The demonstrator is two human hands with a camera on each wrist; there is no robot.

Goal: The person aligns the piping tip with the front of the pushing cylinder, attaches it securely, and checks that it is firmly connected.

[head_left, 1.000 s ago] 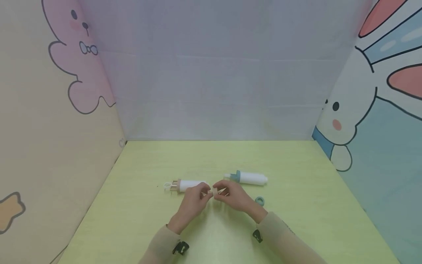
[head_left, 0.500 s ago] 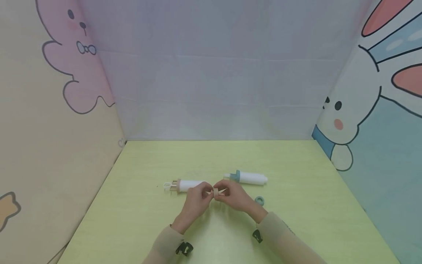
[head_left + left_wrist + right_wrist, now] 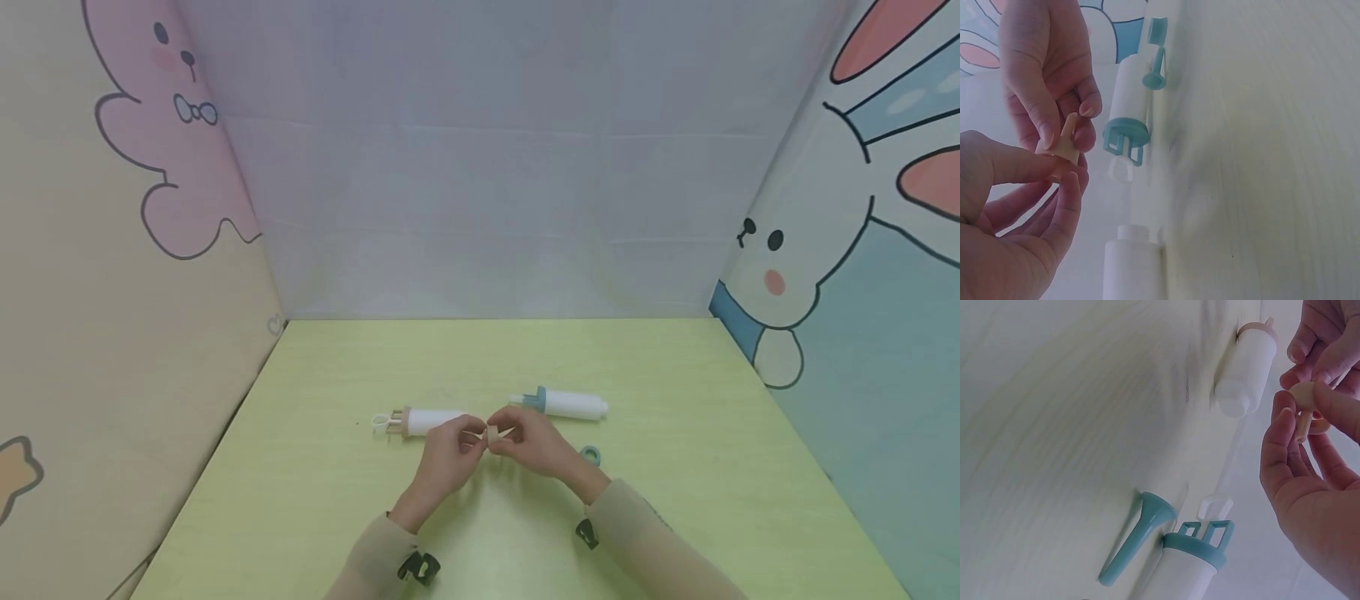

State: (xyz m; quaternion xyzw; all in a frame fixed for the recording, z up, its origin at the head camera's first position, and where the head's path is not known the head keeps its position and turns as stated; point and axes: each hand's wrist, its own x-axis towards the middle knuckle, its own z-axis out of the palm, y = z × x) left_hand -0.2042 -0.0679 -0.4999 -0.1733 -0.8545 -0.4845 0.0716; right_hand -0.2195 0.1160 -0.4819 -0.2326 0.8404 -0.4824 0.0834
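Above the table my two hands meet fingertip to fingertip. My right hand (image 3: 531,442) pinches a small beige nozzle (image 3: 1065,147), a flared base with a narrow stem, its tip pointing toward the right wrist. My left hand (image 3: 448,457) pinches a small beige piece (image 3: 1060,167) against the nozzle's wide end; fingers hide most of it. Just behind the left hand lies a white syringe-like tube (image 3: 431,422) with a beige flange and a white plunger loop. Beyond the right hand lies a similar tube (image 3: 573,405) with a teal flange.
A teal ring (image 3: 590,455) lies beside the right wrist. Close to the teal-flanged tube, a teal nozzle (image 3: 1138,537) rests on the pale yellow-green table (image 3: 675,467). Fabric walls with cartoon animals enclose the table at the back and sides.
My left hand has shifted slightly right, bringing its beige piece up against the nozzle in my right hand. The right hand stays nearly in place, and the tubes have not moved.
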